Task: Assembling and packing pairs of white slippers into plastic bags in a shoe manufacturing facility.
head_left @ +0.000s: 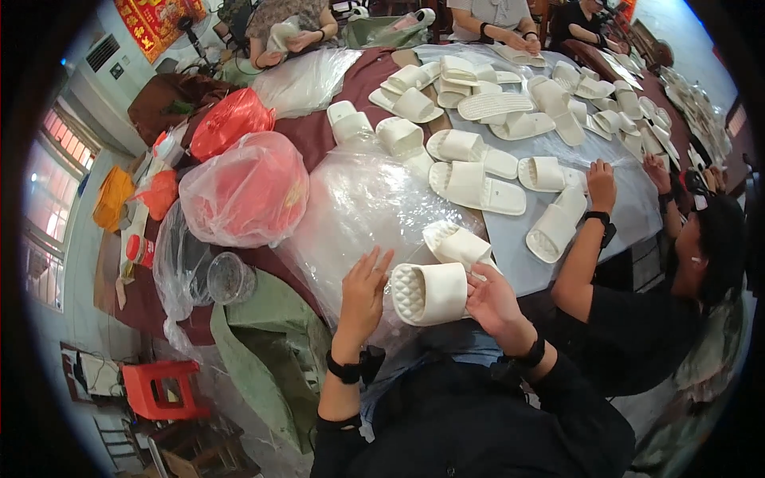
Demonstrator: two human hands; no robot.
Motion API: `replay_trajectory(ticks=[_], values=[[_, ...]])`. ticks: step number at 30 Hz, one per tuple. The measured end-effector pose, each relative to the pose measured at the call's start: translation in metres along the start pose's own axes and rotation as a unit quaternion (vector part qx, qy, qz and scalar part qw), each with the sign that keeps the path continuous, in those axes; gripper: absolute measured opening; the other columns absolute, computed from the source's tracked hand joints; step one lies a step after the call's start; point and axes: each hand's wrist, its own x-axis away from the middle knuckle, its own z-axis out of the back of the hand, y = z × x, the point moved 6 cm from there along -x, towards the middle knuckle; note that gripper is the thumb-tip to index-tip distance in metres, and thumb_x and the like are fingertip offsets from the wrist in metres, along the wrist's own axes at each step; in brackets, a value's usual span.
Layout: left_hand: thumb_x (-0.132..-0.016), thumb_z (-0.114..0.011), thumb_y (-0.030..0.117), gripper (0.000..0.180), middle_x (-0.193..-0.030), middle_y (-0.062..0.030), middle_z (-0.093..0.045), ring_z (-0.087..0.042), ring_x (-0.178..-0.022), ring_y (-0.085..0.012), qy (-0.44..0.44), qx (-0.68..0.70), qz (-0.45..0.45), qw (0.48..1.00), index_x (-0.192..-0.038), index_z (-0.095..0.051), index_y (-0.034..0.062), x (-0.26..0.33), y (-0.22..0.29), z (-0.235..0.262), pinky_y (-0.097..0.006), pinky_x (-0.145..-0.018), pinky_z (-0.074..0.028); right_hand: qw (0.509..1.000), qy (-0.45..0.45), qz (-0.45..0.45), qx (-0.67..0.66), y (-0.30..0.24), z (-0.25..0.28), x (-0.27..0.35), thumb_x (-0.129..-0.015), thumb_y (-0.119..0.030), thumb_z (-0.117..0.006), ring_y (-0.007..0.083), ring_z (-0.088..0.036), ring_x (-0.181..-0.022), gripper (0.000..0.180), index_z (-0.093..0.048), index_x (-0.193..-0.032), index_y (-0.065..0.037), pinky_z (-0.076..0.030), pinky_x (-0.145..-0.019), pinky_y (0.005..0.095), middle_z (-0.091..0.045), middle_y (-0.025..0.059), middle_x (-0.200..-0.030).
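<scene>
1. As I watch remotely, the left hand [363, 296], fingers unclosed, is just beside the held slipper [443, 295].
2. That slipper sits between both hands, before another white slipper [457, 244].
3. I see the right hand [496, 304] clamped on its edge.

The held slipper [438, 295] partly hides a farther slipper [462, 245]; the top edge crops 3 co-workers [291, 20].

Pale daylight glowed through the barred window [57, 187]; glare speckled the clear plastic sheet [374, 207], soft shadows shaped the nearest white slipper [445, 293], black clothing [470, 414] lost detail, and fisheye distortion curved straight edges toward the dark rim
</scene>
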Motion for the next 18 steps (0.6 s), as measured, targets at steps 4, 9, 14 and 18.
replay_trajectory(ticks=[4,9,14,18], values=[[-0.092,-0.047,0.010,0.040,-0.132,-0.0175,-0.049,-0.045,-0.120,-0.0381,0.058,0.042,0.030,0.997,-0.132,-0.050,0.0111,0.006,-0.005,0.014,-0.045,-0.099,-0.033,0.999,0.012,0.036,-0.039,0.004,-0.005,-0.009,-0.090,-0.020,-0.050,0.0234,-0.057,-0.101,0.034,-0.047,-0.117,0.001,-0.045,-0.091,0.0383,-0.057,0.0113,-0.113],[-0.092,-0.047,0.014,0.040,-0.136,-0.0180,-0.044,-0.041,-0.123,-0.0390,0.051,0.020,0.037,0.998,-0.132,-0.049,0.0115,-0.003,0.038,-0.011,-0.047,-0.102,-0.029,0.995,0.005,0.093,-0.026,0.003,-0.002,-0.013,-0.091,-0.020,-0.048,0.0232,-0.056,-0.104,0.034,-0.047,-0.119,0.000,-0.044,-0.093,0.0378,-0.056,0.0107,-0.117],[-0.093,-0.046,0.016,0.041,-0.145,-0.0155,-0.034,-0.028,-0.132,-0.0428,0.030,-0.236,0.014,0.971,-0.134,-0.049,0.0175,0.000,0.052,-0.034,-0.056,-0.107,-0.018,0.992,-0.079,0.101,-0.015,0.008,-0.039,0.005,-0.093,-0.016,-0.046,0.0185,-0.055,-0.107,0.027,-0.040,-0.119,-0.011,-0.044,-0.091,0.0353,-0.055,0.0062,-0.115],[-0.091,-0.050,0.020,0.042,-0.144,-0.0158,-0.035,-0.024,-0.133,-0.0448,-0.005,-0.199,-0.006,0.980,-0.132,-0.051,0.0237,0.000,0.046,-0.047,-0.062,-0.106,-0.011,0.990,-0.121,0.044,-0.062,0.023,-0.019,-0.007,-0.096,-0.022,-0.046,0.0172,-0.046,-0.120,0.023,-0.042,-0.118,-0.015,-0.039,-0.097,0.0342,-0.048,0.0046,-0.129]])
